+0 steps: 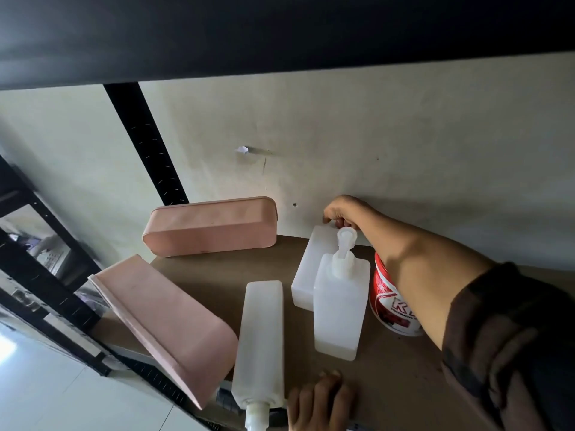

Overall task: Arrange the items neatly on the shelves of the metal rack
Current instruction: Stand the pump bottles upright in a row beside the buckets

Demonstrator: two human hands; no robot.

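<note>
Three translucent white pump bottles lie or stand on the brown shelf board (389, 377) of the black metal rack. My right hand (340, 213) reaches to the back wall and grips the top of the rear bottle (308, 265). A second bottle (339, 309) stands in front of it with its pump up. The third bottle (259, 343) lies on its side, pump toward the front edge. My left hand (320, 402) rests with straight fingers on the shelf's front edge beside that pump. Two pink boxes are on the left: one (211, 227) at the back, one (168, 328) tilted at the front corner.
A red and white tub (390, 303) stands under my right forearm. A black rack upright (146, 144) runs behind the rear pink box. The shelf above (280, 35) hangs low overhead. The pale wall closes the back.
</note>
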